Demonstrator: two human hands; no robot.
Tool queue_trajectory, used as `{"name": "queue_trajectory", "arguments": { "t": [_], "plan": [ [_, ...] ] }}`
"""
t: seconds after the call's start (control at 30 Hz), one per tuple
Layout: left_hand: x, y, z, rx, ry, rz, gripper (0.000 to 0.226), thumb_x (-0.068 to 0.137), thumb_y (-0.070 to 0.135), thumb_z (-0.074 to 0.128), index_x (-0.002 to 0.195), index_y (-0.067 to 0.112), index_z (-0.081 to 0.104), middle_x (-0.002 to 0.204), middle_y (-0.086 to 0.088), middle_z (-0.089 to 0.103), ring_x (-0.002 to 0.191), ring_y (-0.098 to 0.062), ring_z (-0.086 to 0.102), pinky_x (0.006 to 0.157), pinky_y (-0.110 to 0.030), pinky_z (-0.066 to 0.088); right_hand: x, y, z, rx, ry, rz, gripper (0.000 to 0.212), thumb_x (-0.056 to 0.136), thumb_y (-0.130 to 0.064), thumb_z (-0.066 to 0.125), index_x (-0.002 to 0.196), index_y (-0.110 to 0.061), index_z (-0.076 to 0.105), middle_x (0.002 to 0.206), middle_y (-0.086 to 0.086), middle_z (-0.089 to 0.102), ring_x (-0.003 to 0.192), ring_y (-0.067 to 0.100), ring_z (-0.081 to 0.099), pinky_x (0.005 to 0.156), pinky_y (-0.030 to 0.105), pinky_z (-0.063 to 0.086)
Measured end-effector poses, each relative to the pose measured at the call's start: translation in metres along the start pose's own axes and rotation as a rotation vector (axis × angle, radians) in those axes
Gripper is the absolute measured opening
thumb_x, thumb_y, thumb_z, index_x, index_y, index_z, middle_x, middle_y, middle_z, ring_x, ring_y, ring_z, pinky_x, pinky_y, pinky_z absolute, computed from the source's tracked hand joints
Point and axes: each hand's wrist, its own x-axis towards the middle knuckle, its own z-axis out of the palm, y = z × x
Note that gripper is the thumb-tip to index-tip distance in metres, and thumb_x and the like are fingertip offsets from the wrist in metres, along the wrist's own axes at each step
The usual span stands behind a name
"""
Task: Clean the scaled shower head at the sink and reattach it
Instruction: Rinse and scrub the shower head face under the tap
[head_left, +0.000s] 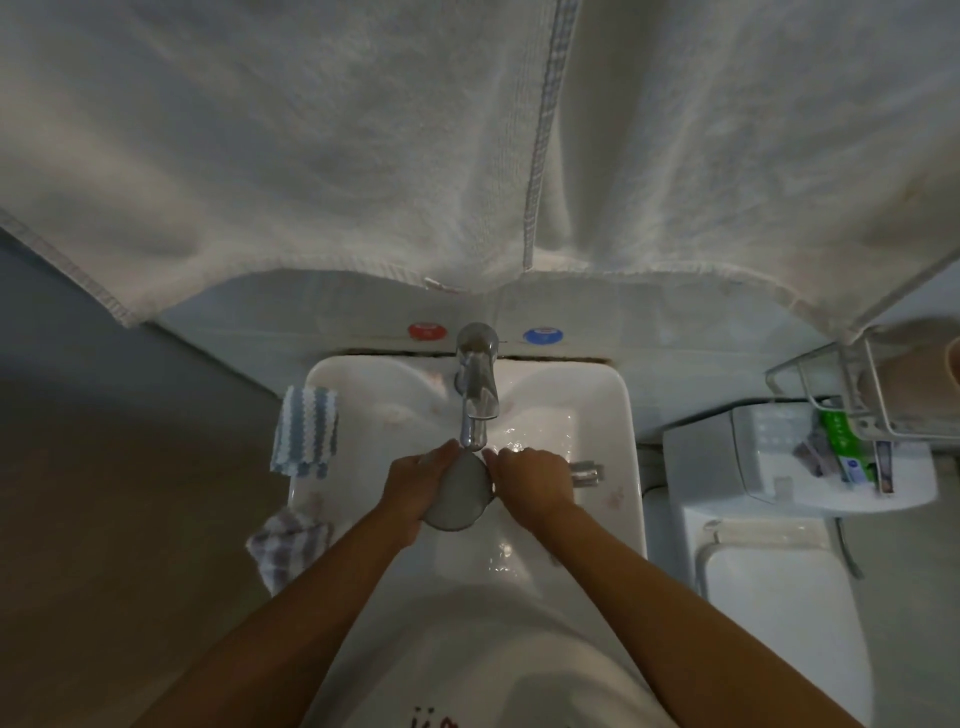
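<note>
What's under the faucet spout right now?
The shower head, gripped by the left hand; the right hand touches its edge. The sink basin directly beneath is covered.

left hand gripping, right hand curled

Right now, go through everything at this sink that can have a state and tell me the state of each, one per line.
Round grey shower head: detached, held under the spout, over the basin.
Left hand: grips the shower head's left side.
Right hand: on the head's right edge; grip unclear.
Chrome tap: seems to be running; wet basin.
White ceramic sink: wet inside.
Blue-and-white striped cloth: draped over the sink's left rim.
Checked cloth: crumpled, hanging off the rim.
</note>
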Motion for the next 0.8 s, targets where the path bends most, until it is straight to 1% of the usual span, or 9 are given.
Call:
{"name": "queue_trajectory", "arguments": {
  "t": [0.13,0.2,0.27,0.33,0.4,0.5,0.63,0.73,0.8],
  "plan": [
    [-0.003,0.013,0.006,-0.045,0.133,0.019,0.030,0.078,0.041,0.077,0.079,0.012,0.071,0.087,-0.011,0.072,0.082,-0.027,0.069,0.072,-0.035,0.057,0.014,-0.010,0.004,0.006,0.184,0.030,0.020,0.096,-0.027,0.049,0.102,-0.015,0.064,0.096,0.008,0.072,0.093,0.029,0.066,0.094,0.042,0.042],
    [-0.001,0.016,-0.002,-0.062,0.173,0.013,0.031,0.078,0.040,0.077,0.081,0.010,0.071,0.092,-0.015,0.072,0.083,-0.028,0.068,0.075,-0.035,0.056,0.017,-0.010,0.018,0.099,0.220,-0.042,0.036,0.100,-0.037,0.039,0.115,-0.016,0.063,0.114,0.009,0.068,0.114,0.029,0.059,0.108,0.046,0.036],
    [0.004,0.017,-0.014,-0.063,0.200,0.015,0.035,0.079,0.038,0.076,0.089,0.005,0.071,0.096,-0.017,0.071,0.084,-0.028,0.066,0.074,-0.034,0.054,0.012,-0.006,0.032,0.202,0.207,-0.133,0.050,0.102,-0.044,0.028,0.138,-0.017,0.049,0.144,0.008,0.050,0.140,0.026,0.037,0.118,0.047,0.023],
    [0.006,0.019,-0.025,-0.038,0.226,0.012,0.037,0.081,0.037,0.075,0.094,0.003,0.069,0.098,-0.015,0.067,0.086,-0.027,0.063,0.074,-0.033,0.051,0.004,0.000,0.045,0.207,0.171,-0.202,0.057,0.102,-0.048,0.024,0.151,-0.020,0.029,0.160,0.005,0.025,0.150,0.023,0.016,0.121,0.045,0.017],
    [0.007,0.017,-0.032,0.001,0.251,0.002,0.037,0.081,0.038,0.075,0.091,0.004,0.066,0.098,-0.015,0.064,0.087,-0.027,0.061,0.074,-0.034,0.049,0.000,0.004,0.051,0.200,0.128,-0.153,0.060,0.101,-0.050,0.019,0.154,-0.021,0.020,0.163,0.005,0.015,0.151,0.023,0.009,0.121,0.044,0.018],
    [0.006,0.012,-0.035,0.027,0.259,-0.002,0.043,0.081,0.040,0.075,0.097,0.000,0.067,0.098,-0.016,0.063,0.087,-0.028,0.060,0.073,-0.033,0.048,0.000,-0.006,0.047,0.156,0.093,-0.085,0.062,0.099,-0.041,0.017,0.149,-0.008,0.033,0.159,0.014,0.025,0.149,0.031,0.015,0.121,0.049,0.016],
    [0.002,0.011,-0.030,0.052,0.236,0.009,0.038,0.082,0.039,0.074,0.093,0.004,0.066,0.094,-0.014,0.063,0.085,-0.027,0.061,0.072,-0.032,0.048,-0.002,-0.018,0.054,0.090,0.175,-0.352,0.056,0.089,-0.021,0.042,0.140,0.001,0.044,0.141,0.018,0.051,0.130,0.035,0.046,0.112,0.048,0.035],
    [0.001,0.012,-0.032,0.071,0.240,0.030,0.036,0.080,0.040,0.076,0.086,0.006,0.069,0.090,-0.013,0.066,0.082,-0.027,0.062,0.067,-0.030,0.049,0.005,0.004,0.047,0.199,0.148,-0.133,0.037,0.086,-0.025,0.057,0.115,-0.004,0.059,0.107,0.015,0.064,0.102,0.035,0.061,0.092,0.044,0.051],
    [-0.003,0.015,-0.031,0.163,0.247,0.093,0.032,0.080,0.042,0.074,0.080,0.010,0.071,0.079,-0.009,0.066,0.074,-0.024,0.062,0.062,-0.027,0.047,0.006,0.011,0.036,0.153,-0.039,-0.118,0.034,0.089,-0.034,0.059,0.108,-0.006,0.058,0.104,0.014,0.064,0.099,0.038,0.062,0.082,0.042,0.048]
  ]
}}
